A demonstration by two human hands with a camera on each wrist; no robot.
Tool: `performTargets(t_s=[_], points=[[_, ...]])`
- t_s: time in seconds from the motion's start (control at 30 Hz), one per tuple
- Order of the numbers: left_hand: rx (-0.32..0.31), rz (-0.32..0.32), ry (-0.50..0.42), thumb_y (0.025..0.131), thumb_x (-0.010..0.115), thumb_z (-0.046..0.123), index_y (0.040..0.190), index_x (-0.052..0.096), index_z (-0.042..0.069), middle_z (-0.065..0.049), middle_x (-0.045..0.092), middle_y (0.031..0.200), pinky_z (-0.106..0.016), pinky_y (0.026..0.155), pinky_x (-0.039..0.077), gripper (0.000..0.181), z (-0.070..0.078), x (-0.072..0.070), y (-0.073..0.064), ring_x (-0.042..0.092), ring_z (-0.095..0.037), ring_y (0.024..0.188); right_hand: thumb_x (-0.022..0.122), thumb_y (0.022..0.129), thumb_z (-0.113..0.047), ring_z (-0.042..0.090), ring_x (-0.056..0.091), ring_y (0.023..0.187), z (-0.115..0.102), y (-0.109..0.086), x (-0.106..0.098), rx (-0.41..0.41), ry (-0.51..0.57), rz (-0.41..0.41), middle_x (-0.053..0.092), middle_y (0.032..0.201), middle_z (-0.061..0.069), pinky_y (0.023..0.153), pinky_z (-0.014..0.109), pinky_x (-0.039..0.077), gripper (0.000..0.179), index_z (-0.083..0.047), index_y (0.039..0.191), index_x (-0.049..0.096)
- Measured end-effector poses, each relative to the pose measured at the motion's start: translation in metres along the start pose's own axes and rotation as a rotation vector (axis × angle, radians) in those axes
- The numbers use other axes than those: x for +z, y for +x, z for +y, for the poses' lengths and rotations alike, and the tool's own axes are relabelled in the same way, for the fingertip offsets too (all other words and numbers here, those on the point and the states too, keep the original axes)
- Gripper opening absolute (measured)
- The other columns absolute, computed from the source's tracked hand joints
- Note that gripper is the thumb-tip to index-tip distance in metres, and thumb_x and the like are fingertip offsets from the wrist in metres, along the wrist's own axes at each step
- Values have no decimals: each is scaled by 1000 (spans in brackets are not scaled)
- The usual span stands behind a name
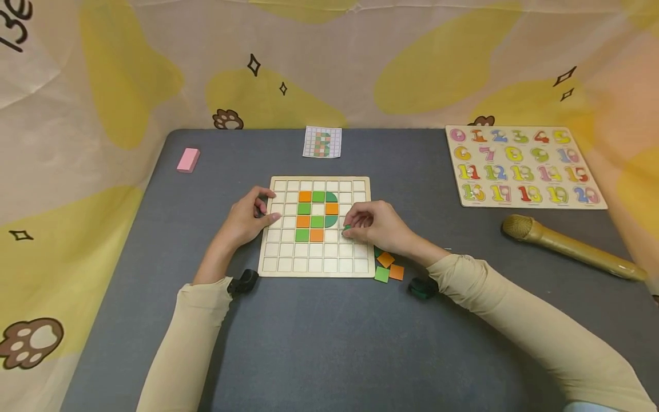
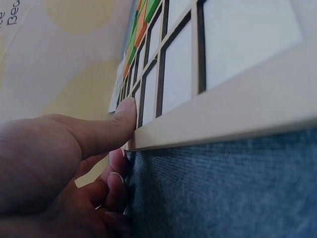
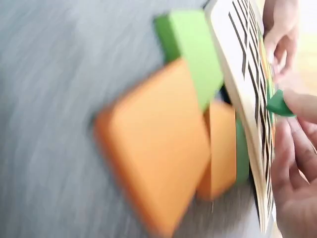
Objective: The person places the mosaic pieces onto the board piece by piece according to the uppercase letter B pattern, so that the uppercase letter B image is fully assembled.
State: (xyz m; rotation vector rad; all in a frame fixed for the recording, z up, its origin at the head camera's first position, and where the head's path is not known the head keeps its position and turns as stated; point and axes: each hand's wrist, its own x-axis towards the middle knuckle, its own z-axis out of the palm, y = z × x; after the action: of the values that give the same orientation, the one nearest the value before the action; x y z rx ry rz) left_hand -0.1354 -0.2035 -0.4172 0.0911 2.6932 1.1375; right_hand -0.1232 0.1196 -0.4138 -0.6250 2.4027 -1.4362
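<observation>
A wooden grid board [image 1: 280, 266] lies on the table, with orange, green and rounded dark green tiles [image 1: 317, 220] set in its middle squares. At the board's left edge, my left hand [image 1: 247, 216] holds the frame, thumb on top and the other fingers bent along the side. Over the right part of the grid, my right hand [image 1: 378, 224] pinches a small dark green tile [image 3: 280, 104] between thumb and fingers; its curved edge shows in the right wrist view. Beside the board's lower right corner lie several loose tiles [image 1: 396, 272], orange, light green and dark green.
Behind the board is a printed pattern card [image 1: 322, 142]. A pink block [image 1: 188, 160] sits at the back left. On the right are a number puzzle board [image 1: 525, 167] and a gold microphone [image 1: 571, 246]. A patterned cloth [image 1: 319, 63] hangs along the table's back edge.
</observation>
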Motion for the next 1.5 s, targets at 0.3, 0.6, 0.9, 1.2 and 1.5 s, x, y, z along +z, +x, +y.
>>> performTargets(t_s=[0.3,0.6,0.9,1.2,1.5], points=[[22,0,-5,101,74,15,140,54,5,-13,50,101,-38,81,34,44,0,-1,-1,45,-26,88,85,90,-6,15,67,78,-8,10,24,37,-8,34,74,88,5,73,24,56,9,-7,98,81],[23,0,1,102,73,15,140,53,5,-13,50,101,-38,80,34,45,0,-1,-1,45,-26,88,83,92,-6,14,67,76,-10,12,32,14,-67,49,75,88,6,72,25,57,10,-7,102,83],[13,-3,6,101,73,15,141,53,5,-12,50,101,-38,80,34,45,-2,-1,1,45,-25,88,84,90,-5,14,65,74,-15,15,35,28,-91,43,76,87,8,71,24,54,7,-5,97,83],[12,4,16,101,74,15,140,53,5,-11,50,100,-38,80,34,46,-2,-1,1,46,-25,87,85,92,-17,15,54,76,-20,13,33,37,-282,29,71,87,-1,67,28,43,7,-15,86,83],[8,2,12,101,74,15,141,53,6,-11,50,100,-38,80,34,46,-1,0,0,46,-25,87,82,93,-13,17,53,81,-13,5,13,15,-260,-31,70,95,1,73,31,42,6,-12,99,84]])
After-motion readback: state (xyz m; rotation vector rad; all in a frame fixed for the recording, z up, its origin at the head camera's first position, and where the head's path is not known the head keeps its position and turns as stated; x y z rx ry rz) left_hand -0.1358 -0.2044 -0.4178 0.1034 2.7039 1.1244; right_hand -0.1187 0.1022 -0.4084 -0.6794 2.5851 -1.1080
